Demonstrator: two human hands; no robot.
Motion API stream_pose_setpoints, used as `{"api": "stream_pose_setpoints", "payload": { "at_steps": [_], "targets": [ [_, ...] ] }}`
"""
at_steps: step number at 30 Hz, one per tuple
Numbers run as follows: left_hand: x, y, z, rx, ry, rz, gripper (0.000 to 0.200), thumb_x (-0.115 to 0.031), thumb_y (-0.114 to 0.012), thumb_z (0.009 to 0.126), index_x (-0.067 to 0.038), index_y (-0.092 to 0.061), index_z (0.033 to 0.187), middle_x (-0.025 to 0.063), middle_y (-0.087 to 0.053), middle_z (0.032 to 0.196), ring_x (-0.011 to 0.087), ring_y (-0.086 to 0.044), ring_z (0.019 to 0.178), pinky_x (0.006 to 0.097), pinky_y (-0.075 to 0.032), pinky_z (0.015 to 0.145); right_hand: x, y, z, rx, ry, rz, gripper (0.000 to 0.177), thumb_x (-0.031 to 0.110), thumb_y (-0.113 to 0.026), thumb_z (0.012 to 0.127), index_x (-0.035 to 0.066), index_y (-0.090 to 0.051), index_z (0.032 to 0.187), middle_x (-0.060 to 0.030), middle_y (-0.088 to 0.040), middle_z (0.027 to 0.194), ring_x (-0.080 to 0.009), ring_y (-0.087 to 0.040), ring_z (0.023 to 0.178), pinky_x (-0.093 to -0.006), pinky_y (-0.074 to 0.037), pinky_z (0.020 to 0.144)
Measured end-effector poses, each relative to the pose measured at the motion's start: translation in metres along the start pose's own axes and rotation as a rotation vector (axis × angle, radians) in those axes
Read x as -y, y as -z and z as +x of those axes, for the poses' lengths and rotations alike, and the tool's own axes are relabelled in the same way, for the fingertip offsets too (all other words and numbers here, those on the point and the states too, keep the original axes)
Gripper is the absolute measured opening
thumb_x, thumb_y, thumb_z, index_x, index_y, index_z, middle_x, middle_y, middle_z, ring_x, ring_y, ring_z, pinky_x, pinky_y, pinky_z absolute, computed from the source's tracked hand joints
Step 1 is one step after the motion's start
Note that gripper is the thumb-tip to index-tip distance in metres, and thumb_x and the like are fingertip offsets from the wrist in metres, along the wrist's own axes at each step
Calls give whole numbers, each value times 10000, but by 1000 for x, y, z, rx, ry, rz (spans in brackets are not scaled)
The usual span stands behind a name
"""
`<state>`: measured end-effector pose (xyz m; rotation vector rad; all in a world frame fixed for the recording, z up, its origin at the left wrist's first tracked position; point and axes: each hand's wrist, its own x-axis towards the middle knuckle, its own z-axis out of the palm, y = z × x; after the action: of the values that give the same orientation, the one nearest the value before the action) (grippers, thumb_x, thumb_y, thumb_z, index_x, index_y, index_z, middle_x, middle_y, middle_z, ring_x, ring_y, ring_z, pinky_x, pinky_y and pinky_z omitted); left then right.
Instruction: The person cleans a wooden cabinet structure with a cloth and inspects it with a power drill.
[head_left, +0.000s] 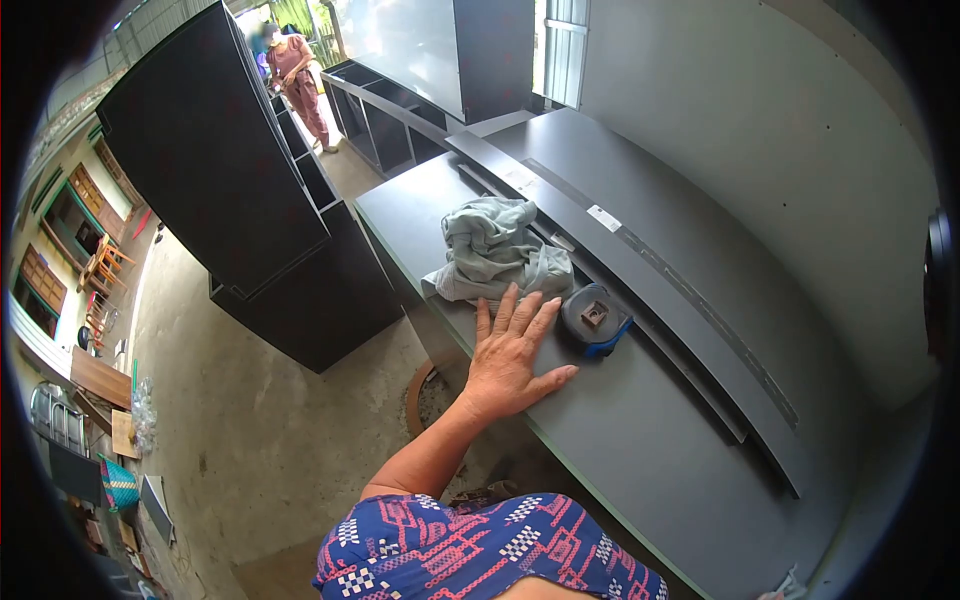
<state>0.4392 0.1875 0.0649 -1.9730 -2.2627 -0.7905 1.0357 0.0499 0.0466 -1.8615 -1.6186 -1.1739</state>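
My left hand [508,362] lies palm down near the edge of a dark grey panel surface [620,440], its fingers spread and nothing gripped. Its fingertips reach the lower edge of a crumpled grey-green cloth [492,245]. Just right of the fingers sits a tape measure [594,318] with a blue and black case. Beyond the cloth and tape, long narrow dark strips [690,310] with white labels run diagonally across the surface. My right hand is not in view.
A tall black cabinet [215,170] stands to the left, with open black cabinet frames [385,125] behind. A person in reddish clothes [300,85] stands at the back. A pale wall [760,120] borders the right. Chairs [108,262] and a turquoise basket [118,482] are far left.
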Motion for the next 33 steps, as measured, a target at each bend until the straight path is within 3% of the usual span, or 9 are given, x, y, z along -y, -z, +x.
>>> {"api": "stream_pose_setpoints", "payload": {
  "at_steps": [2, 5, 14, 20, 23, 26, 33],
  "targets": [
    [0, 0, -1, -2, 2, -9, 851, -585, -621, 763, -141, -324, 1423, 149, -338, 1434, 356, -170, 1396, 566, -28, 1121, -20, -17, -8, -52, 68, 150, 137, 166, -649, 861, 31, -671, 853, -161, -651, 875, -326, -624, 799, -447, -499, 736],
    [0, 0, 0, -2, 0, -11, 851, -582, -626, 760, -139, -326, 1422, 147, -345, 1429, 356, -183, 1393, 567, -36, 1120, -36, -31, -19, -143, 194, 122, 144, 151, -638, 865, 33, -665, 787, -153, -651, 808, -329, -631, 767, -434, -507, 729],
    [-4, 2, 3, -10, 12, -6, 855, -553, -667, 731, -121, -361, 1402, 145, -376, 1415, 355, -200, 1389, 557, -34, 1123, 1, -10, 0, -21, -8, 84, 183, 151, -629, 876, 16, -662, 756, -159, -655, 790, -342, -628, 788, -438, -509, 727],
    [-3, 0, 3, -24, 15, -23, 859, -545, -680, 721, -116, -370, 1398, 143, -381, 1414, 355, -206, 1388, 558, -34, 1122, -4, -19, -10, -88, -96, 81, 185, 190, -646, 873, 34, -676, 777, -151, -667, 833, -337, -633, 810, -435, -509, 728],
    [-3, -1, 3, -31, 18, -9, 857, -544, -681, 721, -113, -375, 1395, 140, -382, 1413, 355, -211, 1387, 558, -39, 1121, -2, -17, -9, -76, -89, 110, 171, 181, -624, 887, 53, -670, 785, -148, -667, 840, -331, -635, 809, -436, -509, 727],
    [-3, -1, 3, -35, 16, -5, 856, -544, -682, 720, -115, -377, 1394, 138, -384, 1412, 354, -212, 1386, 559, -43, 1121, -15, -23, -12, -97, 79, 91, 162, 164, -602, 899, 65, -657, 784, -147, -667, 849, -326, -634, 806, -439, -507, 727],
    [-4, -3, 3, -27, 19, 15, 820, -549, -675, 726, -144, -400, 1384, 135, -382, 1413, 349, -213, 1386, 558, -45, 1121, -14, -23, -17, -80, -13, 80, 128, 153, -614, 891, 61, -670, 821, -156, -656, 875, -323, -622, 831, -444, -500, 747]
  ]
}}
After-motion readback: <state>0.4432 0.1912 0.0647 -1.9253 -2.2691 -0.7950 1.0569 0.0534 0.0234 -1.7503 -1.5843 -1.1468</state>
